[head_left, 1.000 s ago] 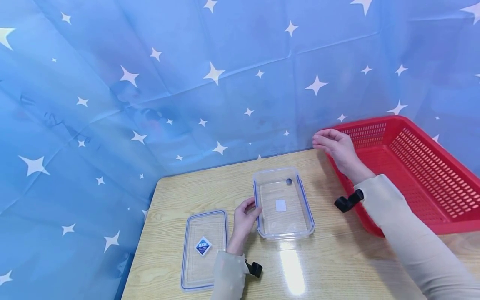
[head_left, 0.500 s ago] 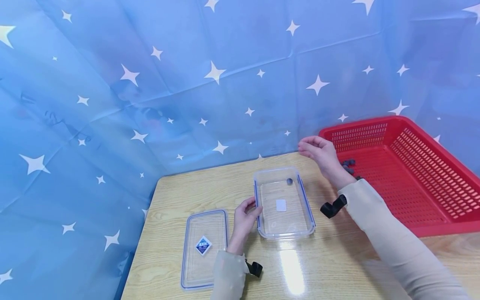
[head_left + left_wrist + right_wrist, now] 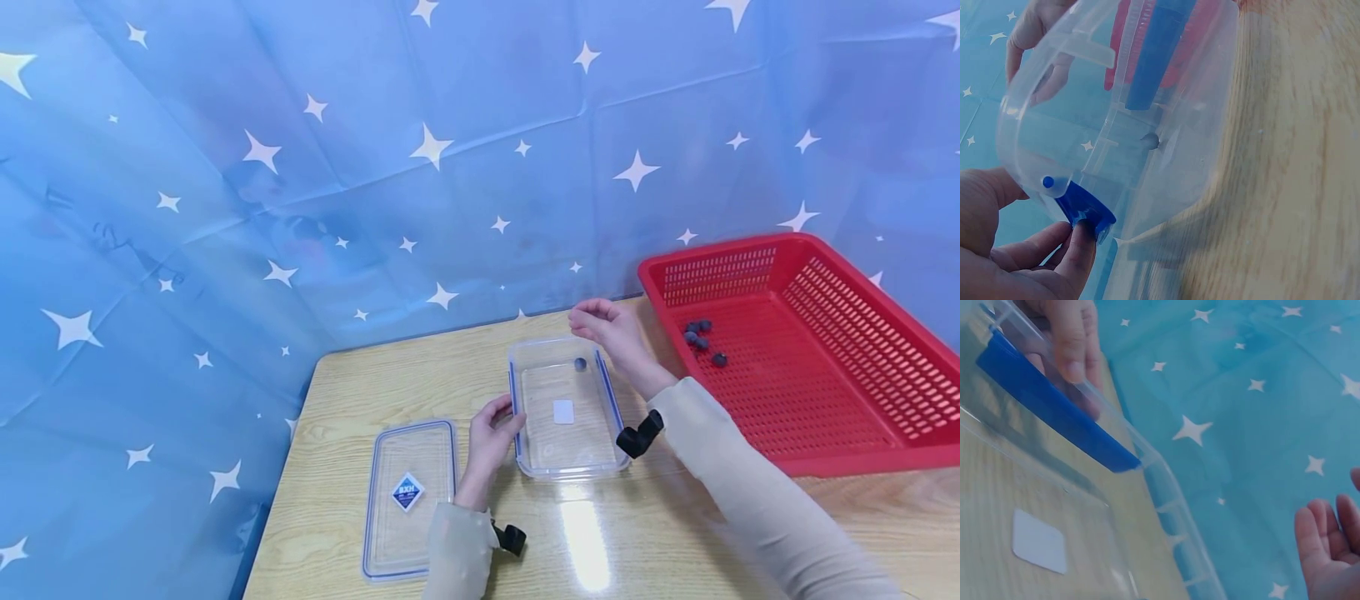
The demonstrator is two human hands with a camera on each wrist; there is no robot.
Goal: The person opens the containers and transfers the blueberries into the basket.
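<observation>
A clear plastic food container (image 3: 540, 446) with blue side clips stands on the table, and one blueberry (image 3: 581, 364) lies inside near its far right corner. My left hand (image 3: 487, 450) grips the container's left wall, thumb over the rim and fingers outside by the blue clip (image 3: 1085, 209). Above the container's far right corner hovers my right hand (image 3: 615, 337), fingers bent and tips close together. In the right wrist view only part of the right hand (image 3: 1329, 550) shows; whether anything sits between its fingertips is hidden.
A red slotted basket (image 3: 810, 400) occupies the right side, with several blueberries (image 3: 697, 335) at its left end. Left of the container lies its clear lid (image 3: 408, 542), blue-edged and labelled. A blue star-printed cloth (image 3: 450, 208) hangs behind the wooden table (image 3: 337, 392).
My right hand has moved left and down, from the basket's left edge to over the container, uncovering the blueberries in the basket. The left hand and container have stayed put.
</observation>
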